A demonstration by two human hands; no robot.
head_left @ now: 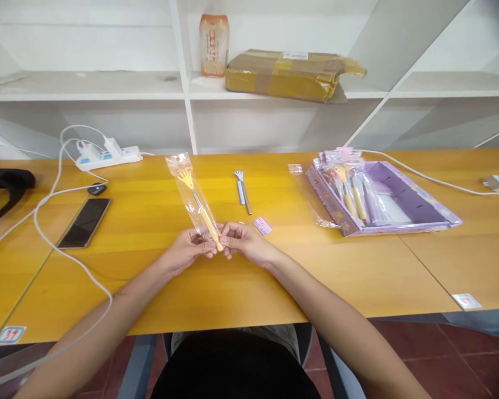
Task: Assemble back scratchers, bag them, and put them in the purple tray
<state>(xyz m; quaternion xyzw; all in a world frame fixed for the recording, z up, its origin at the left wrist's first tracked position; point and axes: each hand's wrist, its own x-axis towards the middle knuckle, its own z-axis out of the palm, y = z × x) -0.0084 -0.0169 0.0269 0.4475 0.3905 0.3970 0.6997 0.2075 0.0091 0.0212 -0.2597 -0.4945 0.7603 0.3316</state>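
Note:
A yellow hand-shaped back scratcher [196, 199] in a clear plastic bag is held up at a slant over the table. Both hands pinch its lower end: my left hand [191, 249] from the left, my right hand [244, 243] from the right, with the fingertips close together. Behind them on the table lie a blue back scratcher [243, 191], out of any bag, and a small pink card [262, 225]. To the right, a purple box [419, 213] holds several bagged scratchers [351, 194]. An empty clear bag [311, 197] lies against its left side.
At the left are a phone [85, 223], a white power strip [110, 158] with looping white cables, a small black object [96, 188] and a black band [8, 185]. Shelves behind hold an orange-tinted bottle [214, 45] and a taped cardboard box [291, 75].

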